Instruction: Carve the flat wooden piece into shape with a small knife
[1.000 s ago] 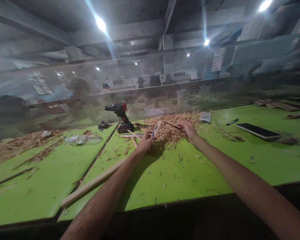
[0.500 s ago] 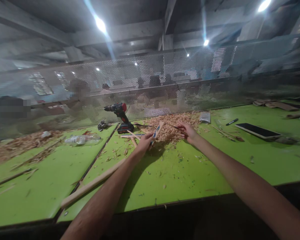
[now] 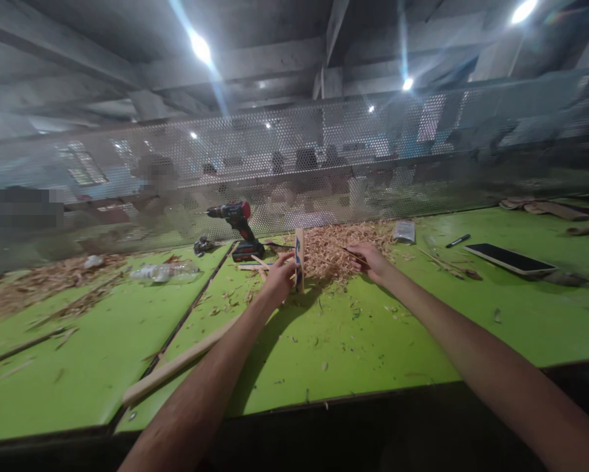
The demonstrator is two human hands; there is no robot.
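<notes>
My left hand is closed around a flat wooden strip with blue markings on its face. The strip stands nearly upright just above the green table, in front of the pile of wood shavings. To its right, my right hand pinches a thin dark stick, whose tip points up and left toward the strip. The stick and the strip are apart. Whether the stick has bristles is too small to make out.
A cordless drill stands beyond my left hand, near loose wooden strips. Wood shavings lie along the perforated screen. A long wooden rod lies by my left forearm. At right are a phone and a pen.
My left hand has turned the wooden strip from a rightward lean to nearly upright and shifted slightly left. My right hand has stayed almost in place, still pinching the thin stick.
</notes>
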